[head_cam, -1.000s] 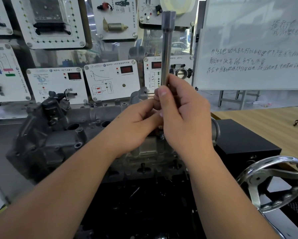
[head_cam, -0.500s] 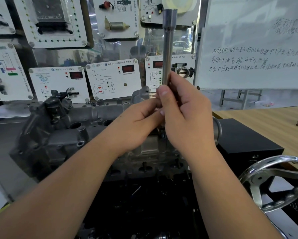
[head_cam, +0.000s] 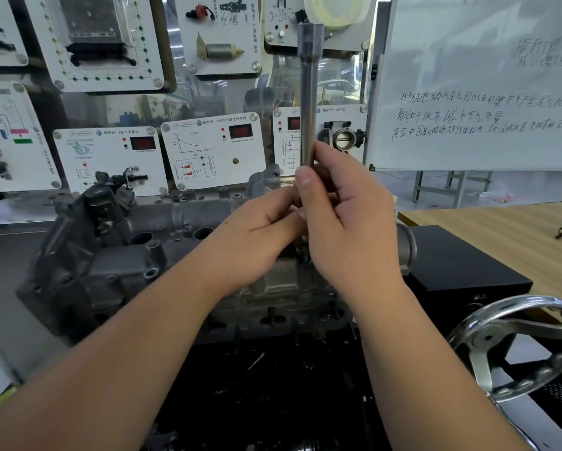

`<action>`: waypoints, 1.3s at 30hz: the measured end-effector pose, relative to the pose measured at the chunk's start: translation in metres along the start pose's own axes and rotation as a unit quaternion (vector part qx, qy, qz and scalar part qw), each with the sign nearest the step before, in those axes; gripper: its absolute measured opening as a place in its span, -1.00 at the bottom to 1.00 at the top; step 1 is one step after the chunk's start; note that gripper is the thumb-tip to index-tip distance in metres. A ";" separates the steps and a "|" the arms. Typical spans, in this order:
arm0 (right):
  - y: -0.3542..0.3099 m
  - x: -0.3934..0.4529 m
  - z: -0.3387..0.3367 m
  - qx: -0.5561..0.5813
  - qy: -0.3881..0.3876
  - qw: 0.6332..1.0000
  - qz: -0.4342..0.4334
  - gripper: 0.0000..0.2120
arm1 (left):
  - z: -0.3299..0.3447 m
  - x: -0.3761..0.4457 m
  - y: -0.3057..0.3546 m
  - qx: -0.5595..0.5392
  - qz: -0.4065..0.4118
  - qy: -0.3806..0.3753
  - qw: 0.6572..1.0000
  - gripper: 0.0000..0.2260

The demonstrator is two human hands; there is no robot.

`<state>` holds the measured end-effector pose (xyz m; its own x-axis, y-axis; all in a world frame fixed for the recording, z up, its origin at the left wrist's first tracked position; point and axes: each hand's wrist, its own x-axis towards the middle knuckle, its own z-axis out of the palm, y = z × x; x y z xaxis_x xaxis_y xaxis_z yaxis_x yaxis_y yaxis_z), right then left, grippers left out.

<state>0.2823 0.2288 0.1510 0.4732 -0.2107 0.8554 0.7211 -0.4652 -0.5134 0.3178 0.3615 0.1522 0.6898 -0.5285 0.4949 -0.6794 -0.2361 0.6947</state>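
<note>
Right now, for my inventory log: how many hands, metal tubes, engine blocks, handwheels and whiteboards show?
Bare hands: 2, left hand and right hand
Long grey metal tube: 1
Grey cast-metal engine block: 1
Chrome spoked handwheel: 1
Written-on whiteboard: 1
Total: 6

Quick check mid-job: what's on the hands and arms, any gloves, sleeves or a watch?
Nothing worn. The left hand and right hand are ungloved, no rings showing, nails short. The left forearm and right forearm are bare to the frame's edge: no sleeves, watch or bands.
</note>
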 end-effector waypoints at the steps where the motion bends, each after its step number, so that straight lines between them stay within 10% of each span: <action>1: 0.000 0.000 -0.001 0.006 -0.004 1.000 0.006 -0.60 | -0.001 -0.001 0.000 -0.001 -0.004 -0.001 1.000 -0.71; 39: -0.010 0.000 -0.006 0.044 -0.026 0.998 0.021 -0.57 | 0.000 0.000 0.001 0.028 -0.007 0.008 1.000 -0.70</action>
<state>0.2722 0.2281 0.1560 0.5275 -0.1832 0.8296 0.7407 -0.3790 -0.5547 0.3169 0.3616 0.1530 0.7028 -0.5114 0.4945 -0.6824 -0.2880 0.6719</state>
